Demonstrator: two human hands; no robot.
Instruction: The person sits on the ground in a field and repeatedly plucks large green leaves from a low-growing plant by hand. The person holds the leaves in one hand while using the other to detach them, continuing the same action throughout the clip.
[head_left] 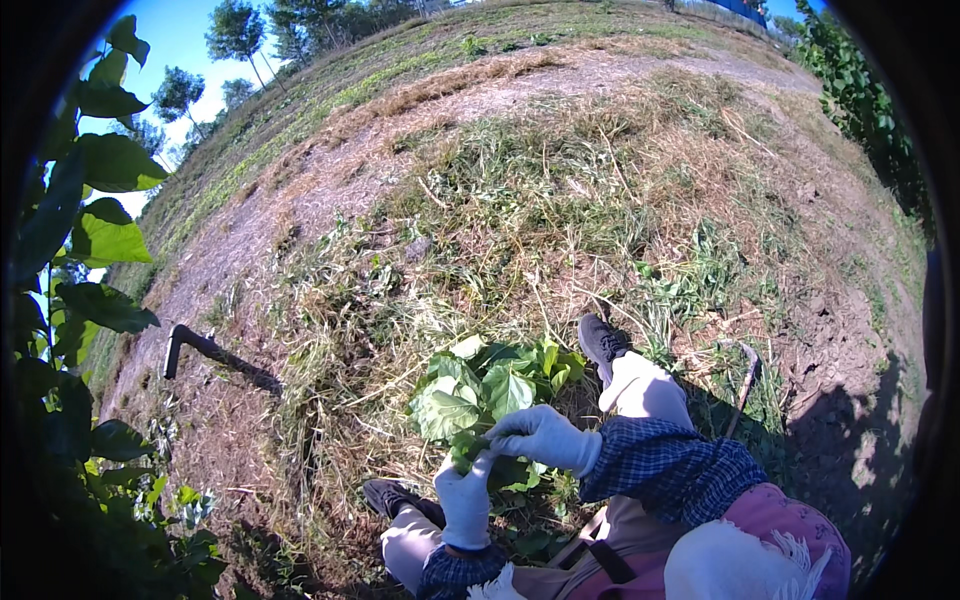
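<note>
My left hand (pixel 464 500), in a white glove, is closed on a green leaf (pixel 466 450) low in the middle of the view. My right hand (pixel 530 438), also gloved, pinches the same foliage just above and right of it, its fingertips close to my left thumb. A pile of broad green leaves (pixel 508 385) lies on the dry grass just beyond both hands, between my two feet.
A black bent pipe (pixel 205 350) stands at left. A thin curved object (pixel 745 380) lies right of my right shoe (pixel 600 345). Leafy branches (pixel 105 310) line the left edge and bushes (pixel 850 100) the upper right. Cut grass (pixel 600 170), bare soil and distant trees surround me.
</note>
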